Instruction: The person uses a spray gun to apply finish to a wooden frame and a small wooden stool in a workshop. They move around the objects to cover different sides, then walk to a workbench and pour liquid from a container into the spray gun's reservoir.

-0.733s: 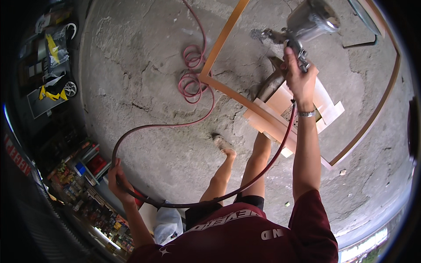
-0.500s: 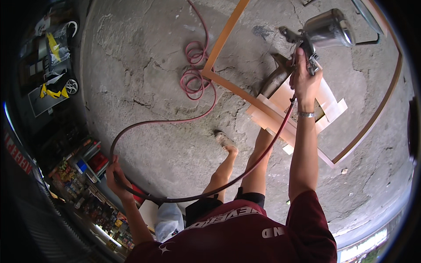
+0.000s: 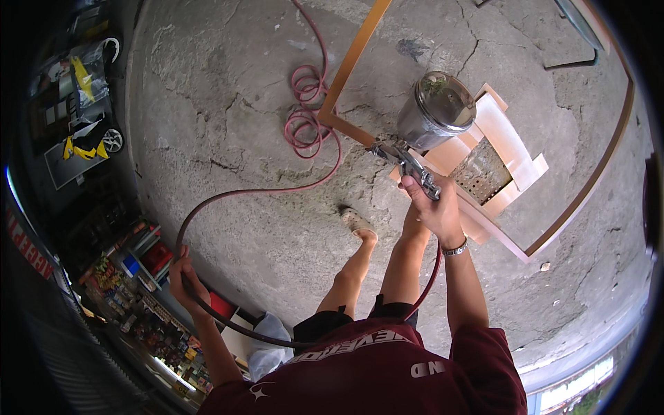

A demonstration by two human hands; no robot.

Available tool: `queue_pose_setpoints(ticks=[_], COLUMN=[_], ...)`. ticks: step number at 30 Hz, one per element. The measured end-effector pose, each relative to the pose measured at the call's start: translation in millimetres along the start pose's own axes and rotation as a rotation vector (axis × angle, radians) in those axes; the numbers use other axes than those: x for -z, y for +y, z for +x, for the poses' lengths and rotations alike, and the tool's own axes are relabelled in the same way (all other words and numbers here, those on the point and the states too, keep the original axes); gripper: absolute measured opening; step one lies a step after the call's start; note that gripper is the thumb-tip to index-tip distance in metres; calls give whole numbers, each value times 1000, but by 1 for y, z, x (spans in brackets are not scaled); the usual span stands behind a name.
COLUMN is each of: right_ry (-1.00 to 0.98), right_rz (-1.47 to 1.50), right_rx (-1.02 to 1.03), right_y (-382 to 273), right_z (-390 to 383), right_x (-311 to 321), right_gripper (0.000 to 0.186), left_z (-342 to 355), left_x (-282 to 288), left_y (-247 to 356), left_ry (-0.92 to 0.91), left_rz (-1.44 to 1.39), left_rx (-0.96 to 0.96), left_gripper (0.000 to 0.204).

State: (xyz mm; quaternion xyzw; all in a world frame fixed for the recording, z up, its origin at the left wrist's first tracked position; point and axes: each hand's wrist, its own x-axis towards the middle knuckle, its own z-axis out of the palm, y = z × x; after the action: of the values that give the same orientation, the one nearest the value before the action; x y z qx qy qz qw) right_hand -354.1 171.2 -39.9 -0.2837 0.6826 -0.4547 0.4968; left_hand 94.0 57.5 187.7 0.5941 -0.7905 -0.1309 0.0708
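My right hand [image 3: 437,207] is wrapped round the handle of a metal spray gun [image 3: 408,164], which has a large silver cup [image 3: 437,111] on top. The gun's front end points left, over the near-left part of a wooden frame [image 3: 356,59]. From beneath that hand a dark red air hose [image 3: 434,270] drops toward my body. Out to the left, my left hand [image 3: 185,280] grips the same hose, which runs on across the floor. Below and right of the cup lies a perforated panel [image 3: 484,173] edged by pale orange-brown strips [image 3: 508,135].
Loops of the hose lie coiled [image 3: 308,114] by the frame's corner. The concrete floor [image 3: 235,90] is cracked. Shelves of small goods [image 3: 138,311] and a yellow-and-black vehicle [image 3: 90,138] line the left side. A plastic bag [image 3: 268,346] stands beside my legs. A metal-legged object [image 3: 581,41] is at upper right.
My right hand has drawn the spray gun nearer and leftward, turning its cup so the top shows. The hose by my body has sagged lower. My left hand has barely moved.
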Motion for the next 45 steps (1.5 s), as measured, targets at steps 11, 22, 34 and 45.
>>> queue_pose_setpoints(ticks=[11, 22, 34, 45], right_ry=[184, 442, 328, 4], right_rz=[-21, -39, 185, 28], right_rx=[-35, 84, -151, -55], right_y=[-35, -38, -18, -24], right_z=[129, 248, 168, 119], right_x=[58, 142, 117, 106], right_gripper=[44, 51, 47, 38], left_z=[33, 80, 90, 109], left_x=[-9, -26, -26, -29], left_y=[34, 88, 98, 104], left_ry=[3, 46, 14, -39], left_rz=[-51, 34, 37, 64], left_rx=[-43, -6, 104, 11], left_gripper=[27, 27, 27, 27])
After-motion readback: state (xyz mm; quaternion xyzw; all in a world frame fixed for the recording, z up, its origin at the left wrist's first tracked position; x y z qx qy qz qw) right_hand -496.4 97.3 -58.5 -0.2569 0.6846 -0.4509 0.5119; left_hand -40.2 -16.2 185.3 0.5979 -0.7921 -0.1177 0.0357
